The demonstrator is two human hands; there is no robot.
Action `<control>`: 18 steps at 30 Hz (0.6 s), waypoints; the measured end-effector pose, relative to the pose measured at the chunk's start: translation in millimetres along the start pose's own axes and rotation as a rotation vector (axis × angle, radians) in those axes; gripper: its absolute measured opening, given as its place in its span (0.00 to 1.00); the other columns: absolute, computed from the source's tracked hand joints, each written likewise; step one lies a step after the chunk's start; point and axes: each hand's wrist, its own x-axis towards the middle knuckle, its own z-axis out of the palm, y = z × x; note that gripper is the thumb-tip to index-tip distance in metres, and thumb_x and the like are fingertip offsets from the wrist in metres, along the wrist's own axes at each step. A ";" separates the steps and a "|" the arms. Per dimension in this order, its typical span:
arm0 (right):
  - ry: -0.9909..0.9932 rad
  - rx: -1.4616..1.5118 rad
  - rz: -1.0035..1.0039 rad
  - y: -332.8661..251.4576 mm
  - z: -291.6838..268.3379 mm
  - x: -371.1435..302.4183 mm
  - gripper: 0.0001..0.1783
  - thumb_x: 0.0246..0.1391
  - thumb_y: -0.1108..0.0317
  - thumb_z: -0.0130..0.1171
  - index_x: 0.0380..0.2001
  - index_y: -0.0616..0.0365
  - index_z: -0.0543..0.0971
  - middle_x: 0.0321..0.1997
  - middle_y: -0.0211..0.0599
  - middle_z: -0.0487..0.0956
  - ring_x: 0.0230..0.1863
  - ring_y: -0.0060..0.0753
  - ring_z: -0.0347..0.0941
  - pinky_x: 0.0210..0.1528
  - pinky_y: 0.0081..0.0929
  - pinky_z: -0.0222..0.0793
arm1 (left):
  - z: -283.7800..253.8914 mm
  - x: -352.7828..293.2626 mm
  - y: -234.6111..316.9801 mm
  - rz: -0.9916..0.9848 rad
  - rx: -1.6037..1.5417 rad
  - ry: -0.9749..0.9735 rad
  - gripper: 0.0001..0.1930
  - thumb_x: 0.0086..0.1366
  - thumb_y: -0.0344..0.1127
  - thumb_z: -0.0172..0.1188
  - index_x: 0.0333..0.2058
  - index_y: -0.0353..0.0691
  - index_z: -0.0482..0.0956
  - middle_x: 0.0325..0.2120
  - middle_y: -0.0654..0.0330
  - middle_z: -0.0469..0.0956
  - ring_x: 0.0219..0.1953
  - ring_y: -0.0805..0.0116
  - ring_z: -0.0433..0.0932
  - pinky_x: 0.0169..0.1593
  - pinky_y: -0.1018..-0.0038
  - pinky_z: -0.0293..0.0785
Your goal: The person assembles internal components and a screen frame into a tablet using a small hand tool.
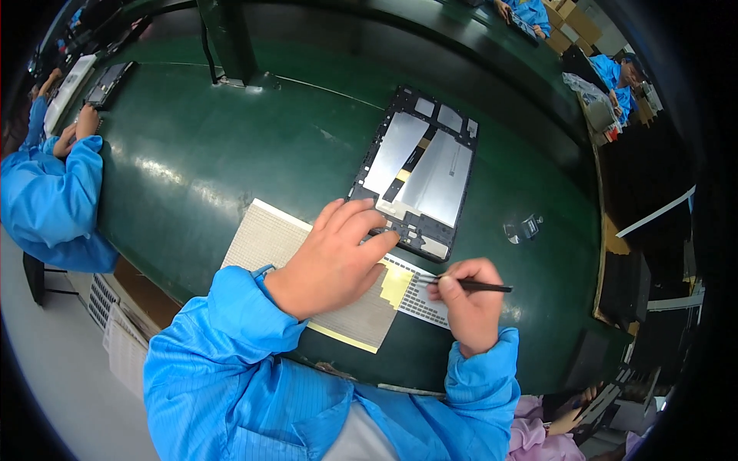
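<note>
Tweezers gripped in right hand, tips over white sheet at that hand's 9 o'clock; contact unclear. Left hand open, palm down, fingers loosely spread over the 6 o'clock end of tablet panel, which sits at right hand's 11. Step in hand looks like picking a small dark piece off white sheet; next move calls for a clean single pinch while the panel stays steady. Count: 1 tweezers, 1 panel near the hands, 1 white sheet (pieces too many/small to count), 1 beige gridded sheet at left hand's 9-10, 1 yellow patch, 1 small clear packet at right hand's 1.
</note>
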 end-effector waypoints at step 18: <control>0.051 -0.100 0.043 13.5 -13.9 -7.5 0.08 0.50 0.79 0.57 0.32 0.63 0.69 0.29 0.37 0.75 0.32 0.22 0.72 0.35 0.21 0.70 | 3.5 -0.4 -3.2 -0.016 0.005 -0.043 0.27 0.41 0.27 0.64 0.44 0.39 0.70 0.41 0.52 0.65 0.52 0.46 0.62 0.56 0.53 0.57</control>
